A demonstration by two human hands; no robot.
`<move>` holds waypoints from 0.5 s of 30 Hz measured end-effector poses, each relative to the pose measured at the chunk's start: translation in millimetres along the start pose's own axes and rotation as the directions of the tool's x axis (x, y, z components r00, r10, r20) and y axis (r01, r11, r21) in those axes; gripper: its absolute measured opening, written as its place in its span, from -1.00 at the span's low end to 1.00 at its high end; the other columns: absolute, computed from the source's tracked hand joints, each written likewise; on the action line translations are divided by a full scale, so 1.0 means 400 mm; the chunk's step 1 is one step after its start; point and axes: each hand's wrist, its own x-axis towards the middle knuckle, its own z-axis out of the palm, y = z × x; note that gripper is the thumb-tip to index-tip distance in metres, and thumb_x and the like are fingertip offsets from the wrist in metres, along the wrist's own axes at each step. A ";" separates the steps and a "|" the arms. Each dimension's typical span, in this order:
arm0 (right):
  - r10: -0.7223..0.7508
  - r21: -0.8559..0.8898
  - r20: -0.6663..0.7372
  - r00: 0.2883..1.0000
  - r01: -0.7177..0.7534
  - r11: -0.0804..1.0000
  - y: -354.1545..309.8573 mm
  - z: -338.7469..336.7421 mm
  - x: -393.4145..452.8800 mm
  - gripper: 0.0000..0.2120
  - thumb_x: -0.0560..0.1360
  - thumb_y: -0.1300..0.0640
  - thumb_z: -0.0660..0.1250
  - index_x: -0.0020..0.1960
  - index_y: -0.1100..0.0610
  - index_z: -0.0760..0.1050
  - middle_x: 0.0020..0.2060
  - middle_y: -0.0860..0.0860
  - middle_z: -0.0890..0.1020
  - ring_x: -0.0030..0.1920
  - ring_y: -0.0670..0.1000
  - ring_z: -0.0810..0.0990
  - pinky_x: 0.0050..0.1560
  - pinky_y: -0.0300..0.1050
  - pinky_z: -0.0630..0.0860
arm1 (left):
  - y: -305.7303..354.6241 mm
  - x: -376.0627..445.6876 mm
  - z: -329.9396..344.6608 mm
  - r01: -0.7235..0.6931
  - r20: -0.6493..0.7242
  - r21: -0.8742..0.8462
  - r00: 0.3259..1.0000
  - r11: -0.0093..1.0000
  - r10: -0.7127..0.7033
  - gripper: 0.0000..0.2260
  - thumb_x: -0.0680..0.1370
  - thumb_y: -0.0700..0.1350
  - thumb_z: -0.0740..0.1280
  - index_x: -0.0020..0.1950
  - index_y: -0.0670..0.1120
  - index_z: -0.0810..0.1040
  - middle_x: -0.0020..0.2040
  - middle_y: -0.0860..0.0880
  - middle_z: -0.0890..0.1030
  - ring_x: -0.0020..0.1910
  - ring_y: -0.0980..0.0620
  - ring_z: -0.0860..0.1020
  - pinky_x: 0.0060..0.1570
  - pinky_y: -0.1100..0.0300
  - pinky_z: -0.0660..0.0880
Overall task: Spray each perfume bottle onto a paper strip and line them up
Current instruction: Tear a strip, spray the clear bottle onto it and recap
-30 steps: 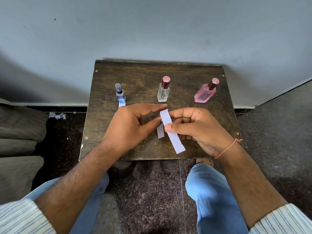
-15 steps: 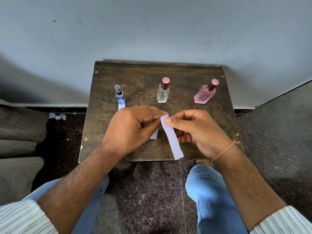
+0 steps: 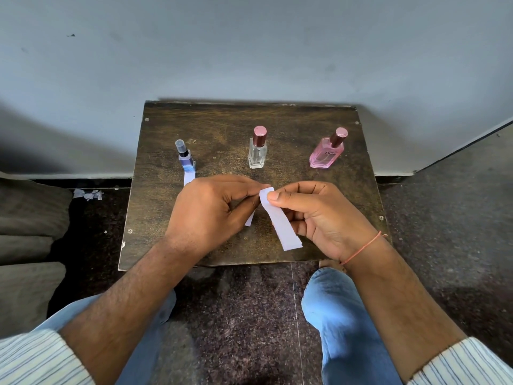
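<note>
Head view: two hands are seen meeting over a small dark wooden table (image 3: 155,218) set against a wall.
Right hand (image 3: 319,218): the top end of a white paper strip (image 3: 280,220) is pinched between thumb and forefinger.
Strip axis: the strip hangs from that pinch down and slightly rightward, toward the person, its free end above the table's near edge.
Left hand (image 3: 211,215): a second strip (image 3: 249,219) is pinched at the fingertips, mostly hidden behind the hand; only its lower end is seen.
Separation: the two pinches nearly touch, so the strips appear to be in the middle of being parted.
Bottles: a blue bottle (image 3: 186,159), a clear bottle (image 3: 257,151) and a pink bottle (image 3: 327,152) stand in a row beyond the hands.
Finished strip (image 3: 189,176): one strip lies in front of the blue bottle, touching its base.
Nearest next bottle: the clear bottle stands straight beyond the pinches, about equally near to both hands.
</note>
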 end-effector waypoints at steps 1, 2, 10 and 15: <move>-0.003 0.007 0.007 1.000 0.003 1.000 0.001 -0.002 0.000 -0.94 0.44 0.23 0.57 -0.11 0.22 0.73 -0.26 0.13 0.75 -0.33 -0.01 0.69 -0.24 -0.12 0.69 | 0.003 0.000 0.002 -0.003 0.000 -0.003 1.000 1.000 0.003 -0.81 0.63 -0.13 0.52 0.21 0.09 0.80 0.13 0.23 0.77 0.08 0.27 0.73 -0.04 0.15 0.70; -0.004 0.013 0.015 1.000 0.003 1.000 0.001 -0.003 -0.002 -0.90 0.39 0.20 0.58 -0.13 0.21 0.74 -0.26 0.13 0.75 -0.33 -0.01 0.69 -0.23 -0.11 0.69 | 0.006 0.000 0.005 -0.005 0.003 -0.010 1.000 1.000 0.005 -0.80 0.63 -0.14 0.52 0.21 0.08 0.80 0.12 0.24 0.76 0.08 0.28 0.73 -0.03 0.19 0.69; -0.103 -0.046 0.024 0.994 0.104 0.994 -0.022 -0.039 -0.019 -0.89 0.33 0.16 0.60 -0.18 0.16 0.76 -0.26 0.13 0.73 -0.29 0.04 0.66 -0.23 -0.09 0.67 | -0.025 0.012 0.001 0.265 -0.071 -0.110 0.959 0.958 -0.274 -0.92 0.61 -0.01 0.55 0.09 0.11 0.82 -0.21 0.24 0.74 -0.42 0.23 0.56 -0.40 0.33 0.45; -0.145 -0.353 -0.151 0.978 0.083 0.932 -0.026 -0.134 -0.002 -0.90 0.51 0.22 0.59 -0.01 0.23 0.75 -0.21 0.13 0.75 -0.27 -0.02 0.69 -0.30 -0.14 0.69 | -0.013 0.029 -0.001 0.437 0.088 -0.380 0.895 0.815 -0.438 -0.91 0.64 -0.02 0.51 0.02 0.06 0.83 -0.35 -0.29 0.64 -0.44 -0.06 0.42 -0.35 0.16 0.36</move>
